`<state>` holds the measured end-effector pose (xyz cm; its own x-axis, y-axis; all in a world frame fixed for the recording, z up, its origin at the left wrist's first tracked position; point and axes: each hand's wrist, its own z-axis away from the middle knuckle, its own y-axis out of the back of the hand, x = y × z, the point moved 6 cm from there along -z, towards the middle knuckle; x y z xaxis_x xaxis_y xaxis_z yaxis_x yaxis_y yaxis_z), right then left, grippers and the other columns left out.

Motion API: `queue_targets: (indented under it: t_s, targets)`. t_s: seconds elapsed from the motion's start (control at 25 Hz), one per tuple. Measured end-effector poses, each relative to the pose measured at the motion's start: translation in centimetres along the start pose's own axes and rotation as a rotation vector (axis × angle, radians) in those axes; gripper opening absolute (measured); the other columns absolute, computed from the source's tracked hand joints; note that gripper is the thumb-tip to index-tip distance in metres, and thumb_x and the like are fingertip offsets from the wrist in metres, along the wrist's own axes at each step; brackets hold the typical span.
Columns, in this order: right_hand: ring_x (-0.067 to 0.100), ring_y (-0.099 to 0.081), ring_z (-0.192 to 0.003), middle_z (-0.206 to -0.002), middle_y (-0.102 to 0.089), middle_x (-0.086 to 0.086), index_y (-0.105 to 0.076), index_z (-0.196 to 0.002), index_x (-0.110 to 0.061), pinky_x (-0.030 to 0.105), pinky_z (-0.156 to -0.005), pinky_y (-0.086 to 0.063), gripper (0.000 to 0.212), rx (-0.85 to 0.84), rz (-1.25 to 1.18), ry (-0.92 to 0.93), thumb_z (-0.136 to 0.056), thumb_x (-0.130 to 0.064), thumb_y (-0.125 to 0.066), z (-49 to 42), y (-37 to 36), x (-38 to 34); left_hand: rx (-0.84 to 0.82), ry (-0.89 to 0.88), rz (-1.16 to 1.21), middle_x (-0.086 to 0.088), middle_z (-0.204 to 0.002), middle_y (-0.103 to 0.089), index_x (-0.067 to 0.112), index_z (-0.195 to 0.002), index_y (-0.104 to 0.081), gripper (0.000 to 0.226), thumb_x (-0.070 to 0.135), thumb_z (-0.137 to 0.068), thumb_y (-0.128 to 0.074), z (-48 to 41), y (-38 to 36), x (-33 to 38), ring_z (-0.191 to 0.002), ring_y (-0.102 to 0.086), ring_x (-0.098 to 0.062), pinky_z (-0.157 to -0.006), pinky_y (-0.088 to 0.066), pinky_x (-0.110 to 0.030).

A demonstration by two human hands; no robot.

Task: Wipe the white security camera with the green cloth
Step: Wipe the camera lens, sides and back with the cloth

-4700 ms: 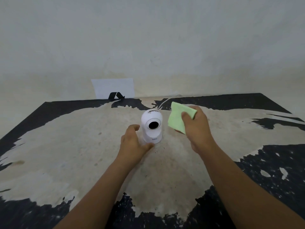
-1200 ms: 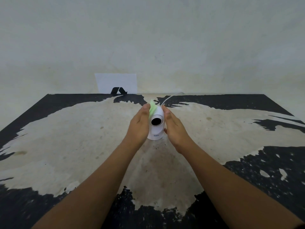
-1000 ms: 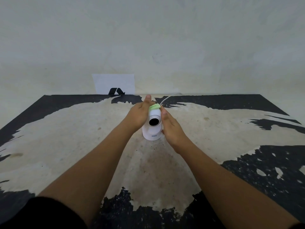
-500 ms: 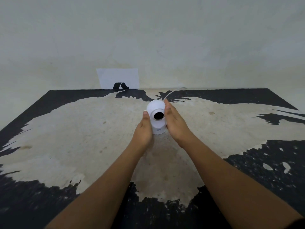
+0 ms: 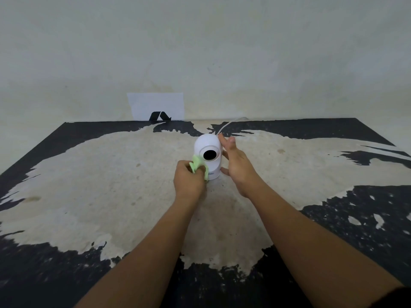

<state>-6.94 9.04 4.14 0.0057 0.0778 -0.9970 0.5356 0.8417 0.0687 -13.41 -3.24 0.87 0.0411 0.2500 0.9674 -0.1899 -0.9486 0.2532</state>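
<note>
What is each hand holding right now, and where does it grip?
The left hand clutches the bunched green cloth against the security camera's lower left side. The right hand lies flat, open, against its right side, steadying it.

The white security camera point(image 5: 208, 154) stands upright (black lens forward), green cloth point(image 5: 196, 163) bunched against its left side.

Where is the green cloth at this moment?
The crumpled green cloth is bunched in the left hand, pressed against the lower left side of the white dome-shaped security camera, near the table's centre.
</note>
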Motion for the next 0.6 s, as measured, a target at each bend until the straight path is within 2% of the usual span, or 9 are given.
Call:
queue_targets:
  t_s: [0.16, 0.24, 0.32, 0.44, 0.52, 0.6]
  targets:
    - [0.008, -0.041, -0.124, -0.128, -0.037, -0.017, -0.045, -0.137, -0.035, 0.048, -0.111, -0.035, 0.058, -0.015, -0.035, -0.023, -0.091, -0.061, -0.022, 0.0, 0.1, -0.1, 0.048, -0.064, 0.128, -0.002, -0.078, -0.061, 0.014, -0.085, -0.057, 0.008, 0.017, -0.084, -0.064, -0.3, 0.9, 0.8, -0.074, -0.057, -0.021, -0.067, -0.048, -0.034]
    - [0.007, -0.042, -0.121, -0.128, -0.040, -0.017, -0.045, -0.136, -0.036, 0.047, -0.110, -0.037, 0.058, -0.010, -0.032, -0.020, -0.090, -0.063, -0.022, -0.1, 0.1, 0.0, 0.033, -0.106, 0.054, -0.002, -0.076, -0.061, 0.013, -0.083, -0.059, 0.005, 0.016, -0.083, -0.063, 0.1, 0.7, 1.2, -0.068, -0.054, -0.016, -0.061, -0.044, -0.029]
    - [0.008, -0.044, -0.122, -0.132, -0.044, -0.014, -0.048, -0.134, -0.037, 0.046, -0.109, -0.038, 0.056, 0.004, -0.024, -0.002, -0.090, -0.064, -0.025, -0.4, 0.2, 0.2, -0.015, -0.110, -0.053, 0.000, -0.073, -0.059, 0.011, -0.081, -0.060, 0.005, 0.015, -0.084, -0.062, 1.0, 0.1, 1.1, -0.064, -0.050, -0.012, -0.054, -0.037, -0.023]
    - [0.012, -0.045, -0.129, -0.143, -0.045, -0.006, -0.050, -0.132, -0.039, 0.046, -0.109, -0.039, 0.054, 0.012, 0.000, 0.013, -0.090, -0.064, -0.027, -0.7, 0.4, 0.5, -0.079, -0.101, -0.121, 0.001, -0.069, -0.059, 0.012, -0.078, -0.062, 0.007, 0.017, -0.083, -0.064, 1.6, -0.5, 1.1, -0.063, -0.052, -0.012, -0.052, -0.035, -0.024]
    - [0.013, -0.042, -0.132, -0.148, -0.042, -0.005, -0.046, -0.135, -0.039, 0.046, -0.111, -0.036, 0.053, -0.008, 0.024, 0.008, -0.091, -0.063, -0.027, -0.7, 0.5, 0.5, -0.173, -0.149, -0.197, -0.004, -0.068, -0.063, 0.011, -0.074, -0.065, 0.010, 0.018, -0.082, -0.065, 1.4, -0.9, 1.1, -0.064, -0.055, -0.018, -0.055, -0.039, -0.028]
    - [0.011, -0.033, -0.138, -0.152, -0.034, -0.007, -0.037, -0.141, -0.038, 0.040, -0.115, -0.029, 0.050, -0.037, 0.107, 0.054, -0.095, -0.056, -0.026, -0.2, 0.4, 0.4, -0.272, -0.175, -0.182, -0.010, -0.073, -0.068, 0.011, -0.077, -0.070, 0.010, 0.017, -0.082, -0.064, 1.8, -1.1, 1.2, -0.068, -0.060, -0.023, -0.065, -0.048, -0.035]
